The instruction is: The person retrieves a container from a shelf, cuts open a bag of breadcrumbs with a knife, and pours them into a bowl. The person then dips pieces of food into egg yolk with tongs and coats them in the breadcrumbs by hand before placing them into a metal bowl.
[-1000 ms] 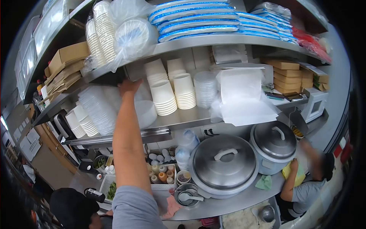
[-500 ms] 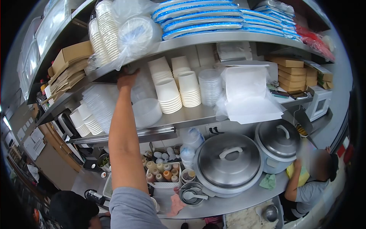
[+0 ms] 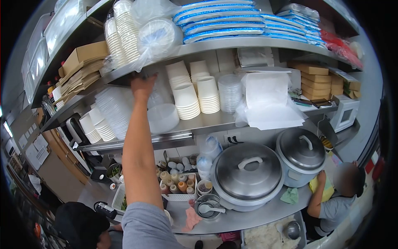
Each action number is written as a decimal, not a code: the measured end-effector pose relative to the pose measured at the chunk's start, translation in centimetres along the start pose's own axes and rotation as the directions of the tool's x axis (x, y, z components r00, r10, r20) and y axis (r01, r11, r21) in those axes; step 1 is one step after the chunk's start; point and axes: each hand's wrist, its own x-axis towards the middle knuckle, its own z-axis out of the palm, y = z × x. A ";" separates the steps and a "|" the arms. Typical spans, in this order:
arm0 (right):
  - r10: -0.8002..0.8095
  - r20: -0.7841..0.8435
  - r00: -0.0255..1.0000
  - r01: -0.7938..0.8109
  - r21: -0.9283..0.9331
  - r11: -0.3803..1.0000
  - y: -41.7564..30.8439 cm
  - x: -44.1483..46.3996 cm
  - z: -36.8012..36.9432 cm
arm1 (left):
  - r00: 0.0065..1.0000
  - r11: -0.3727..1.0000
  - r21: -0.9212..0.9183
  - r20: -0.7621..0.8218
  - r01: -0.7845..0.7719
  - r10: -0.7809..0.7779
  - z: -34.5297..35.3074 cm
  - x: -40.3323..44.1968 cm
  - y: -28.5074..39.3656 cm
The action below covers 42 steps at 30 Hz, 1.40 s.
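We can't tell if our left hand (image 3: 143, 86) grips; right hand unseen; a rightward bump could topple cups (image 3: 186, 99).

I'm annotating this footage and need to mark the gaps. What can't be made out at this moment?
All in the head view:
- Left hand: fingertips lost in shadow beneath the upper shelf, so what its grip holds, if anything, is unclear.
- Right hand: outside the frame.
- Large cooker: contents hidden by its lid.
- Wall papers: writing too small to read.
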 end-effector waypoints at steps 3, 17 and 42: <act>-0.007 0.007 1.000 0.007 -0.005 1.000 0.0 -0.2 -0.3 | 0.996 0.997 -0.021 0.034 -0.078 0.078 -1.2 -1.6 1.4; -0.207 0.149 0.967 0.211 -0.008 0.978 3.2 0.3 -2.7 | 0.998 0.881 -0.473 -0.054 0.013 -0.044 -19.3 -24.9 25.1; 0.521 0.339 -0.784 0.599 0.636 0.487 22.5 -75.5 24.9 | 0.676 0.569 -0.518 0.731 0.638 -0.092 -97.5 -51.2 12.6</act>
